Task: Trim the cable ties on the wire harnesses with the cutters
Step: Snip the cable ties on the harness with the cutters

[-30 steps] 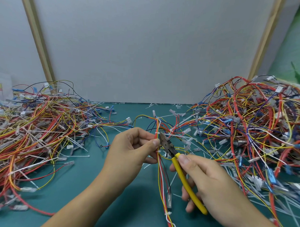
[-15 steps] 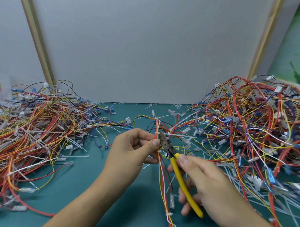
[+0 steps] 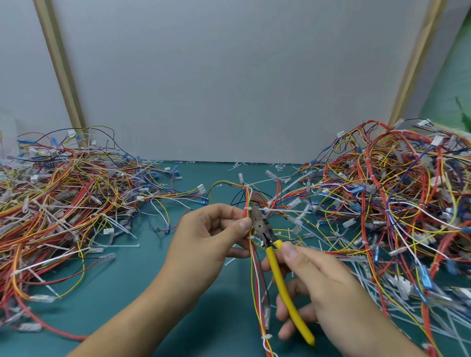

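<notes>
Left hand: it pinches the harness between thumb and fingers, just under a white tie.
Right hand: it grips the yellow handles of the cutters, with the thumb on top near the joint.
Tie from cutters: the nose points up and away from me. Its tip is just beside the tie, on the right; I cannot tell if it touches.
Harness axis: from far to near, almost straight toward me. The cutters lie at a small angle to it.
Nearer hand: the left is at the tie; the right is lower, closer to me.
Next move, I judge: a small shift of the nose onto the tail, away from the wires.
Bench: a teal mat, with the left pile and right pile on either side.
Room: a grey board behind.
</notes>
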